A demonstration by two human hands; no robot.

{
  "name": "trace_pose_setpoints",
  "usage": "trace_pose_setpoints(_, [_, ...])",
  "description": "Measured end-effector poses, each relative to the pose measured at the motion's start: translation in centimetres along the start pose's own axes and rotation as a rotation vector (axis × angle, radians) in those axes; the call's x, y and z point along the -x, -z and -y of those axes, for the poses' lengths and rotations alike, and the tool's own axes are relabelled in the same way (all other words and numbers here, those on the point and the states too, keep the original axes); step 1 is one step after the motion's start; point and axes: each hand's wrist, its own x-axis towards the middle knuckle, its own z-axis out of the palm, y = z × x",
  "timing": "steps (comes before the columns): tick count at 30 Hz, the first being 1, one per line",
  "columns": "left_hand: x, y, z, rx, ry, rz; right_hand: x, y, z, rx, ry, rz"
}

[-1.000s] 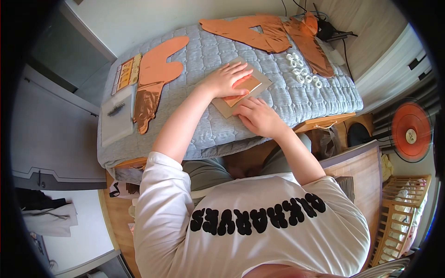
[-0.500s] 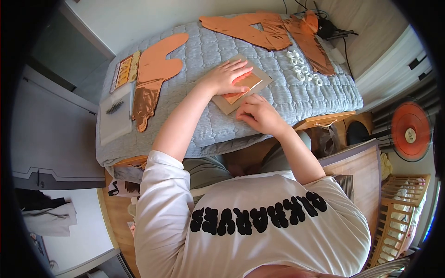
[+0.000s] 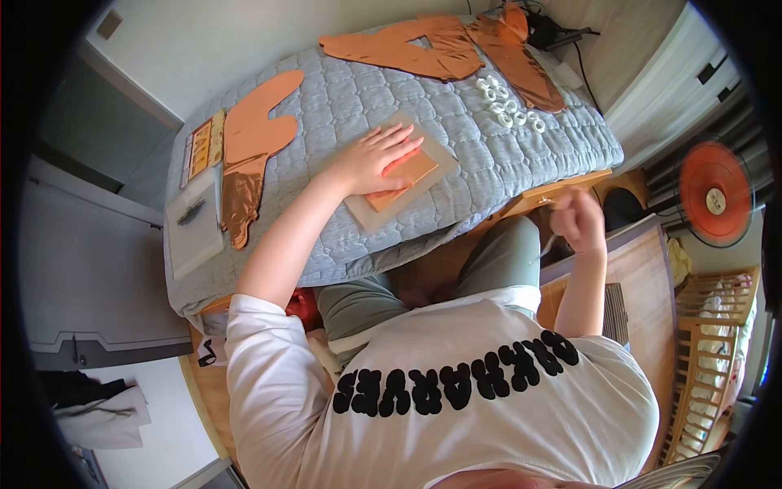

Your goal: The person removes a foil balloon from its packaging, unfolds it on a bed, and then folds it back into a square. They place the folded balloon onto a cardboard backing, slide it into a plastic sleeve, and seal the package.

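Note:
My left hand [image 3: 376,163] lies flat with its fingers outstretched, pressing on a folded copper-coloured foil piece [image 3: 414,169]. Under the foil is a greyish, see-through flat sheet or bag [image 3: 444,155] on the quilted bed. My right hand [image 3: 580,220] is off the bed's edge to the right, its fingers curled together and slightly blurred. Whatever it may hold is hidden. Flat copper foil shapes that look like uninflated balloons, one at the left [image 3: 259,134] and others at the back [image 3: 399,47], lie around the left hand.
Several white ribbon rolls [image 3: 505,106] lie on the bed's right. A clear flat bag [image 3: 194,232] and a printed packet [image 3: 201,151] are at its left. An open wooden drawer [image 3: 562,187] juts out below the bed; a red fan [image 3: 717,194] stands at the right.
My right hand has moved from beside the foil off the bed to the right, fingers still curled. My left hand stays on the foil. The view has shifted slightly.

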Motion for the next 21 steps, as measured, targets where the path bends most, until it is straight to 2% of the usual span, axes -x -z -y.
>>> trace_pose_setpoints(1, [0.2, 0.0, -0.5, 0.001, -0.042, 0.000, 0.3, -0.6, 0.0, 0.357, -0.218, -0.096])
trace_pose_setpoints(3, [0.7, 0.1, -1.6, 0.004, -0.094, 0.007, -0.5, -3.8, -2.1, 0.678, -0.198, -0.042])
trace_pose_setpoints(5, [1.0, 0.4, -2.5, 0.027, -0.180, 0.024, -1.2, -6.1, -3.3, 1.117, -0.052, 0.082])
trace_pose_setpoints(6, [1.0, 0.5, -2.8, 0.028, -0.185, 0.030, -1.7, -6.9, -4.1, 1.113, -0.055, 0.076])
trace_pose_setpoints(8, [1.0, 0.6, -3.2, 0.030, -0.218, 0.064, -2.5, -8.1, -5.7, 0.864, 0.019, 0.055])
trace_pose_setpoints(9, [1.0, 0.7, -3.2, 0.030, -0.220, 0.071, -2.9, -8.3, -6.3, 0.859, 0.018, 0.051])
trace_pose_setpoints(11, [1.0, 0.9, -3.1, 0.005, -0.266, 0.046, -3.8, -8.4, -7.2, 1.004, 0.206, 0.015])
trace_pose_setpoints(15, [1.1, 1.0, -2.9, 0.121, -0.303, -0.017, -4.0, -8.1, -7.8, 0.997, 0.265, 0.030])
trace_pose_setpoints(17, [1.5, 1.0, -2.8, 0.187, -0.290, -0.287, -3.7, -8.2, -8.0, 0.940, 0.246, 0.014])
trace_pose_setpoints(18, [2.0, 0.8, -2.5, 0.185, -0.284, -0.289, -3.5, -8.1, -8.1, 0.939, 0.248, 0.021])
trace_pose_setpoints(20, [3.8, 0.4, -1.9, -0.068, -0.264, -0.402, -3.0, -8.0, -8.5, 0.877, 0.186, 0.000])
trace_pose_setpoints(21, [4.8, 1.2, -2.5, -0.069, -0.256, -0.402, -2.8, -7.9, -8.9, 0.875, 0.186, 0.008])
